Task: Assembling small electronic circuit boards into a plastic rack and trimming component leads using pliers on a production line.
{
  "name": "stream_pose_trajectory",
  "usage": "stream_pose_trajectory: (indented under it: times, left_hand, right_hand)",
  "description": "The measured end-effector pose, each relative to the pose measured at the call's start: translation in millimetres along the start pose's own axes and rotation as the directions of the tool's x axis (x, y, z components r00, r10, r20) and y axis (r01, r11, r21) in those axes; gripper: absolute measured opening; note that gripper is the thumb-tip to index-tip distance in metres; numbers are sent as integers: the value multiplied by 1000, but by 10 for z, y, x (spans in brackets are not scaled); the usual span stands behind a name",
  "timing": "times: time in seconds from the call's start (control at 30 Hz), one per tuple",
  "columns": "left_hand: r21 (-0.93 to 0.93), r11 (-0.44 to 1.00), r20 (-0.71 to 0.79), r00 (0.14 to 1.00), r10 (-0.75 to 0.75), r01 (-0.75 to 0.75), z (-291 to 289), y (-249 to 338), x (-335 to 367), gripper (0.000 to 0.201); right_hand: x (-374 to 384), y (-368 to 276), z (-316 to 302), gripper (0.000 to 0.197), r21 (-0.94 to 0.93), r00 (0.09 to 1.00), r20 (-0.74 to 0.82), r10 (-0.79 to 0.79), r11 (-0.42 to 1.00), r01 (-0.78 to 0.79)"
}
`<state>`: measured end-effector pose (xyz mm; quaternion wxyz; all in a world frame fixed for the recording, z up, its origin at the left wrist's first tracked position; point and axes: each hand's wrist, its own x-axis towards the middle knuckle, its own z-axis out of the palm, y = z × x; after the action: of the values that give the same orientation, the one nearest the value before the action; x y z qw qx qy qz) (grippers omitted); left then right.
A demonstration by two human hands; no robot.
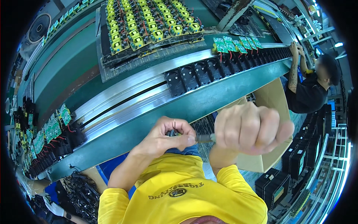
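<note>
Near the centre, my left hand (167,136) is closed with thumb and fingers round a small part with dark pieces (172,133); a thin reddish wire stands up from it. Most of that part is hidden by the fingers. My right hand (250,128) is a fist, smeared by motion, just to the right. Between the two hands runs a short grey rod-shaped thing (204,138), blurred. Its right end goes into the right fist and its left end meets my left fingertips. Both hands are raised in front of the green bench edge (141,128).
A metal rail (123,102) crosses the bench, with a row of black housings (186,78) on it. Green circuit boards (233,44) lie behind; more boards (50,128) stand left. Yellow-topped boards (153,26) fill a tray. A cardboard box (266,100) stands right, near a co-worker (309,89).
</note>
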<state>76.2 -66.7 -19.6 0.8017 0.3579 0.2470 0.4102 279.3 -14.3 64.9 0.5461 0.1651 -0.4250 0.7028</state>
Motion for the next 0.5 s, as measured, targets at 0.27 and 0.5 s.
stream_pose_trajectory:
  times: [0.27, 0.5]
  left_hand:
    - [-286, 895, 348, 907, -235, 342, -32, -200, 190, 14]
    - [338, 941, -278, 955, 101, -1, 140, 180, -96, 14]
  right_hand:
    - [33, -102, -95, 57, 42, 939, 334, 86, 993, -106]
    - [376, -1783, -1905, 66, -374, 793, -397, -462, -708, -600]
